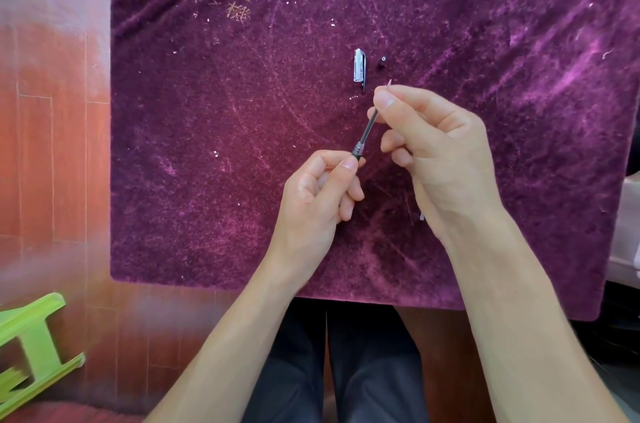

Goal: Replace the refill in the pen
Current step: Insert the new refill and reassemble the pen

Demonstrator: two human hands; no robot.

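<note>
My left hand [320, 194] pinches the dark pen barrel [357, 150] near its threaded open end; most of the barrel is hidden in my fist. A thin dark refill [369, 128] sticks out of that end and slants up to the right. My right hand [436, 152] grips the refill between thumb and fingers, and its pointed tip [389, 83] pokes out above my thumb. The clear pen cap [359, 66] with its clip lies on the purple cloth just beyond my hands. A small black tip piece [382, 62] rests to the right of the cap.
A purple fuzzy cloth [242, 145] covers the table. A wooden floor [48, 145] lies to the left, with a green plastic stool [31, 353] at the lower left. My dark-trousered legs [329, 370] show below the table edge.
</note>
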